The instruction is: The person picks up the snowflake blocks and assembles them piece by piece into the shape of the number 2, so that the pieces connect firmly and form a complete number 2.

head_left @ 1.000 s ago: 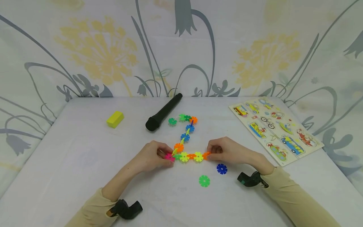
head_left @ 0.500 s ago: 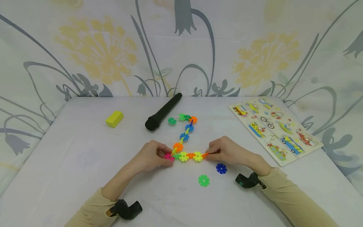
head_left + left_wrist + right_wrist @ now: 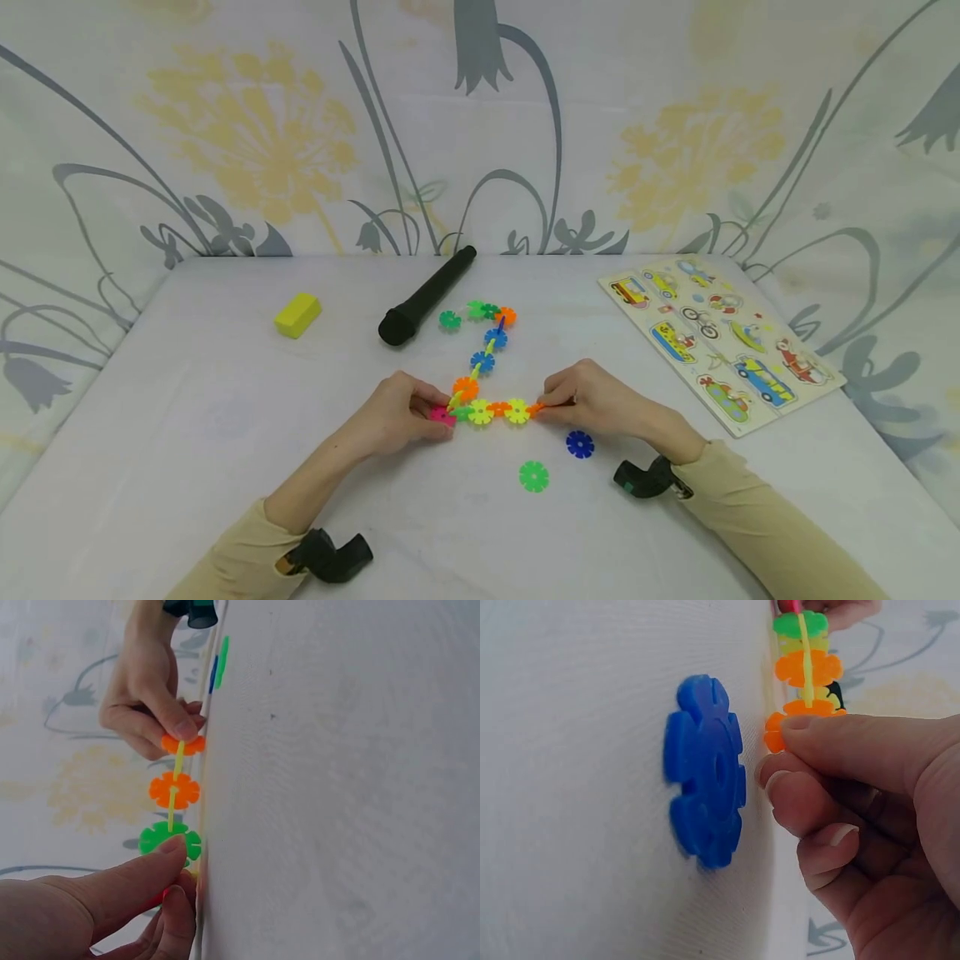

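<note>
A chain of slotted, flower-shaped plastic discs lies bent on the white table. At its front left corner my left hand pinches a pink disc between thumb and fingers. My right hand pinches the orange disc at the chain's right end; in the head view that disc appears nearly edge-on. Between the hands run a green disc, a yellow disc, an orange disc and another yellow disc. A loose blue disc lies just in front of my right hand.
A loose green disc lies near the front. The chain's other leg, with a blue disc, runs back towards a black microphone. A yellow block is at left, a vehicle picture board at right.
The orange disc in my right hand has turned from showing its face to nearly edge-on. My left hand keeps its hold on the pink disc. The whole head view has shifted slightly.
</note>
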`<act>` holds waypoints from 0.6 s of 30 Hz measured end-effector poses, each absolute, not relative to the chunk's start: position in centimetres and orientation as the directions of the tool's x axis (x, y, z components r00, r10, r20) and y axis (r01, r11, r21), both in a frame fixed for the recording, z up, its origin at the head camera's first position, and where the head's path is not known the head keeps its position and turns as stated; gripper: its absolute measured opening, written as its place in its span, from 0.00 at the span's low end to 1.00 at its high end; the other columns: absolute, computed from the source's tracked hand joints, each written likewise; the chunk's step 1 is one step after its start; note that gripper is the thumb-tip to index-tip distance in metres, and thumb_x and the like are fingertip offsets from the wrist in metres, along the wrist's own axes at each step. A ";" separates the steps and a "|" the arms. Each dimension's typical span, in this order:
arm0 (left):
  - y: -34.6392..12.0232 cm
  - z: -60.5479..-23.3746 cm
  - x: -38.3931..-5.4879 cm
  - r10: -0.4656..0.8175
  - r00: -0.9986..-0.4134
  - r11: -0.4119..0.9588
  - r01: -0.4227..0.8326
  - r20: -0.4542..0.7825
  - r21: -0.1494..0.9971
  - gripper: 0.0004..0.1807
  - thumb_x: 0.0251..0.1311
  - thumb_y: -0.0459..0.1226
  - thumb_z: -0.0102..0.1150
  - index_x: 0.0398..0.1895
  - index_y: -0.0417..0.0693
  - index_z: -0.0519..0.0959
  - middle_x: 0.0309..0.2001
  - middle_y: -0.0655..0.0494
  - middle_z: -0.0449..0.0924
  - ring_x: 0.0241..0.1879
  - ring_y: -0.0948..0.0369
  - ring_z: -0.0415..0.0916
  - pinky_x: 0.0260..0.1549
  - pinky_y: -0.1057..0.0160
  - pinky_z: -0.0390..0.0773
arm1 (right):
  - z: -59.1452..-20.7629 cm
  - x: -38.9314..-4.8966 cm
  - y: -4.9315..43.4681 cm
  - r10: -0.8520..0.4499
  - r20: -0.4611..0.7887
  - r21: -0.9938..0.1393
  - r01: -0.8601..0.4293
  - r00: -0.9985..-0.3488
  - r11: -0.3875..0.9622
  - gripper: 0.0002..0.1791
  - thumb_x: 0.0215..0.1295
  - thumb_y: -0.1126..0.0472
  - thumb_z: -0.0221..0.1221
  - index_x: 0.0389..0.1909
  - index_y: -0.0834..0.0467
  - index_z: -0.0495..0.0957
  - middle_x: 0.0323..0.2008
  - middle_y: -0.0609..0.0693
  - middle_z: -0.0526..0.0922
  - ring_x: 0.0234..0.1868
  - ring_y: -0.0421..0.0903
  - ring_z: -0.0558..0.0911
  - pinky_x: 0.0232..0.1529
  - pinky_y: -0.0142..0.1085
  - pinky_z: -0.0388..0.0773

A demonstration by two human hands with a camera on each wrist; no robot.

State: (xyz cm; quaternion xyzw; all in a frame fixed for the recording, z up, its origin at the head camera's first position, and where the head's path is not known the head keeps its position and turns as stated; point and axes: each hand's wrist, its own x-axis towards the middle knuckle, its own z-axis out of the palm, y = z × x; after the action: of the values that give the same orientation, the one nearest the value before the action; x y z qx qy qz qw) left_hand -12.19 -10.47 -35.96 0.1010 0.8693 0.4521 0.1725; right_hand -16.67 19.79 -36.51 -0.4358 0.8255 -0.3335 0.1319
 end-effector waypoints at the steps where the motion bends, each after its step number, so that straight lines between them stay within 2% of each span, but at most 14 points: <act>1: -10.5 -36.0 -12.2 0.334 -0.920 0.572 0.024 -0.206 0.820 0.20 0.51 0.33 0.76 0.48 0.37 0.85 0.28 0.54 0.78 0.29 0.60 0.72 0.28 0.66 0.72 | -36.5 -16.7 19.8 -0.808 0.075 -0.666 -0.632 -0.585 0.396 0.05 0.65 0.66 0.65 0.35 0.57 0.90 0.20 0.38 0.64 0.19 0.31 0.65 0.24 0.25 0.61; 12: -10.3 -35.6 -11.9 0.346 -0.917 0.600 0.054 -0.198 0.798 0.20 0.52 0.33 0.75 0.50 0.37 0.85 0.29 0.54 0.78 0.30 0.60 0.71 0.29 0.66 0.72 | -37.0 -16.7 19.8 -0.787 0.087 -0.702 -0.598 -0.611 0.387 0.05 0.65 0.64 0.65 0.34 0.58 0.90 0.21 0.39 0.63 0.20 0.32 0.64 0.24 0.25 0.60; 18: -10.4 -35.6 -12.1 0.344 -0.914 0.608 0.043 -0.215 0.792 0.20 0.52 0.33 0.75 0.50 0.38 0.85 0.29 0.55 0.79 0.30 0.60 0.72 0.30 0.65 0.74 | -36.7 -16.5 19.7 -0.765 0.029 -0.692 -0.565 -0.644 0.449 0.05 0.64 0.64 0.66 0.38 0.57 0.90 0.21 0.38 0.64 0.21 0.33 0.66 0.25 0.26 0.62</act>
State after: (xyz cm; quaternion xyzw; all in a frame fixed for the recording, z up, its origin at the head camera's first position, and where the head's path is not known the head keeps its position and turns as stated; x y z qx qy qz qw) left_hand -12.07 -10.36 -35.61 0.1100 0.8794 0.4286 0.1758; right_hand -16.49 19.68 -36.69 -0.3964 0.8389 -0.3437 0.1451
